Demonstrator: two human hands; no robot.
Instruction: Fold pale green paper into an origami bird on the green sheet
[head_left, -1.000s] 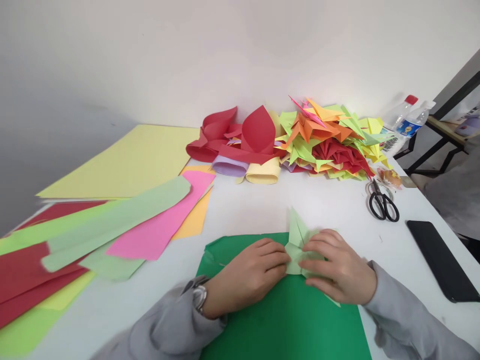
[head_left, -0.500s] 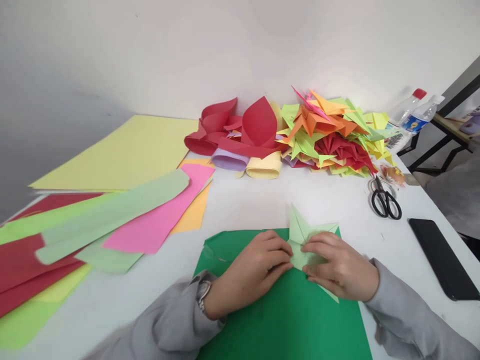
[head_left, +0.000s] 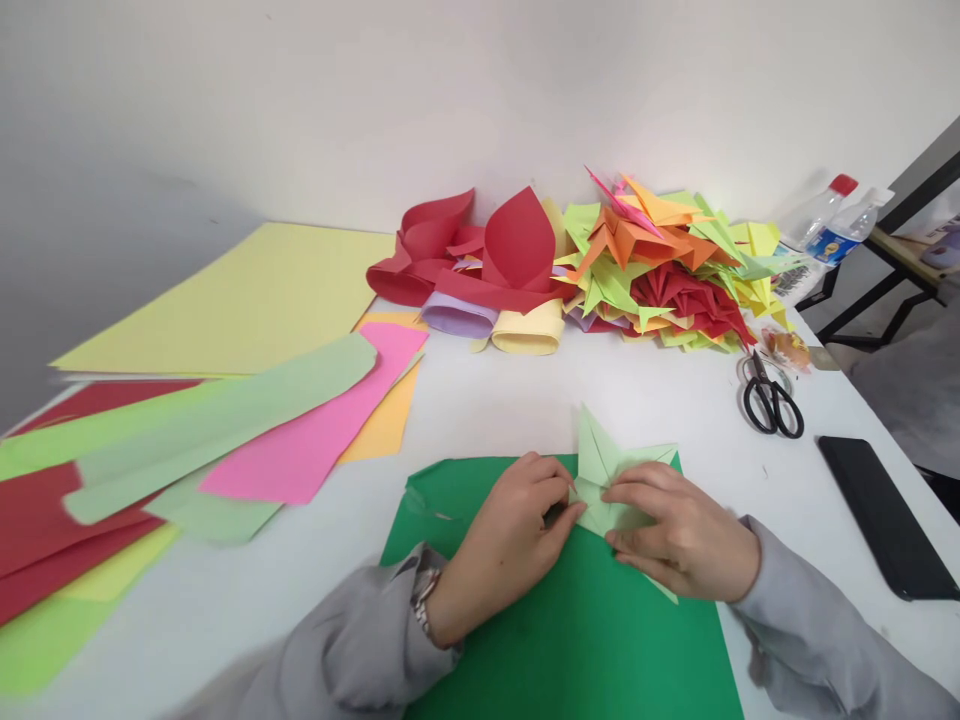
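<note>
A pale green folded paper star [head_left: 600,462] lies over the upper part of a green paper sheet [head_left: 577,640]. My left hand [head_left: 517,535] pinches the star's left point between thumb and fingers. On the star's right side, my right hand [head_left: 667,525] has its fingers closed over the paper, thumb on the near side. The star's middle and right part are partly hidden under the right fingers. One point stands up at the back and another shows below the right hand.
Coloured paper sheets [head_left: 300,450] lie at left, before a large yellow sheet [head_left: 240,290]. Red paper shapes [head_left: 519,245] and a pile of folded paper stars [head_left: 660,270] stand by the wall. Scissors [head_left: 772,400], a black phone [head_left: 885,515] and plastic bottles [head_left: 836,235] are at right.
My left hand has shifted slightly and its fingers have curled into a tighter pinch at the star's left point. My right hand stays in place on the star.
</note>
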